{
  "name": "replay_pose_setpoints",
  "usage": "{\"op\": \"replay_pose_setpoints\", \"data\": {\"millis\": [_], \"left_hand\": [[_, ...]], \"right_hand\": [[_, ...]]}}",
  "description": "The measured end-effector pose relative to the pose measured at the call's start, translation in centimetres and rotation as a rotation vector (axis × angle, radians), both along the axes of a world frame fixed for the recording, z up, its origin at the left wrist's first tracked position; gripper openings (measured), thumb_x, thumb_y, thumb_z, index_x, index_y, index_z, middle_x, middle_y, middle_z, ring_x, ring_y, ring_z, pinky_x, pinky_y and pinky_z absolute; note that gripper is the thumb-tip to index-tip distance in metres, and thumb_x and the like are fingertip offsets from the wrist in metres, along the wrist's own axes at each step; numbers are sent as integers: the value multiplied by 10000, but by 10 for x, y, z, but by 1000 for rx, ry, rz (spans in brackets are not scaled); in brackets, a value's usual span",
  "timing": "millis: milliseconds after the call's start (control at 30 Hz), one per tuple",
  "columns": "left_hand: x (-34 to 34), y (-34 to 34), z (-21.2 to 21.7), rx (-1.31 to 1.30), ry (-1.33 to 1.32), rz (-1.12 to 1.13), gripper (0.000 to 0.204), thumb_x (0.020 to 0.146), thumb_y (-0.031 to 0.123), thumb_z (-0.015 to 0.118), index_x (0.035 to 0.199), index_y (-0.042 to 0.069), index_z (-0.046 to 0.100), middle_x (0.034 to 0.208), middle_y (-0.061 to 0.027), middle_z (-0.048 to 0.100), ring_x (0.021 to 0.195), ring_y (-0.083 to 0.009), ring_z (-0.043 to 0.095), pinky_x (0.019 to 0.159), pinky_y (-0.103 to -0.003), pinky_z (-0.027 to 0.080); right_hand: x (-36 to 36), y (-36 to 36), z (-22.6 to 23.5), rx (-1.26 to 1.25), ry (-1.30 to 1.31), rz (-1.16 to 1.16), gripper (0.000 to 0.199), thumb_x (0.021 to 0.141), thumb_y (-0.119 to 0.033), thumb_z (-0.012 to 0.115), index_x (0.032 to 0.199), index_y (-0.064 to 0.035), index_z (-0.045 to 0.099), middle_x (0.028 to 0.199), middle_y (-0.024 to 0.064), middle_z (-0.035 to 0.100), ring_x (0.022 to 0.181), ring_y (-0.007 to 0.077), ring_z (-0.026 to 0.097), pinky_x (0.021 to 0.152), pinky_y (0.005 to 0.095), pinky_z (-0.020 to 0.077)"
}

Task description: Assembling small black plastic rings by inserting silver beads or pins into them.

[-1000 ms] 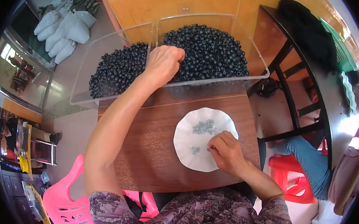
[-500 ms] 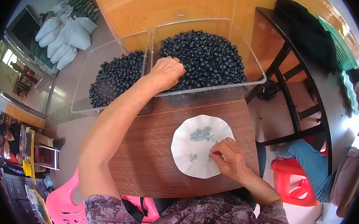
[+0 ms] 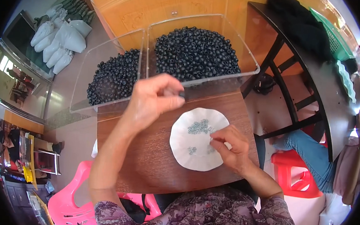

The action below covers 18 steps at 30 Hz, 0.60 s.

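"What's on the surface [image 3: 147,168]?"
"Plate [image 3: 178,143], right of centre, bits [image 3: 199,127] in it."
"Beyond that, far side?"
"Left bin [image 3: 85,108], right bin [image 3: 214,83], side by side, beads [image 3: 196,53] in both."
"Near left?"
"Chair [image 3: 62,198]. Stool [image 3: 284,158] to the right."

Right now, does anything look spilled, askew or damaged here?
One small thing: a tiny dark speck lies on the floor near the black table. It looks stray, since the dark beads are heaped in clear bins, but it is too small to identify. The white plate shows no visible damage.
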State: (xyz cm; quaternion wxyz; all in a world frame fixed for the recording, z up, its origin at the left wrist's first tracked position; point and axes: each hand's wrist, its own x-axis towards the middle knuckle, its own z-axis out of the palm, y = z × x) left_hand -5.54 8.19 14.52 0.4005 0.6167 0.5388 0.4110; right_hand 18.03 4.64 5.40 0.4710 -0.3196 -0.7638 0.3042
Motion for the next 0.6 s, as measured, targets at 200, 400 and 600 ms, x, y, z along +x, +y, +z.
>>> {"op": "replay_pose_setpoints", "data": {"millis": [200, 400, 600], "left_hand": [[29, -63, -58, -90, -352, -38, 173, 757, -25, 671, 919, 11, 623, 830, 9, 617, 738, -42, 552, 672, -191, 457], [52, -87, -81, -93, -389, 57, 179, 764, -50, 645, 934, 3, 625, 846, -3, 620, 760, -54, 560, 680, -198, 462], [61, -98, -85, -194, -512, 136, 192, 814, -14, 608, 1005, -23, 630, 872, -35, 629, 758, -85, 581, 658, -213, 471]], "right_hand": [[-22, -4, 21, 64, 104, 31, 210, 684, 64, 668, 884, 5, 648, 764, 81, 617, 665, 183, 570, 606, 277, 437], [-27, -15, 3, 81, 77, -4, 203, 681, 62, 673, 874, 4, 657, 766, 88, 626, 683, 196, 575, 606, 280, 442], [-25, -19, -2, 47, 59, -28, 192, 680, 66, 672, 860, 4, 647, 762, 86, 622, 680, 190, 573, 594, 285, 444]]}}
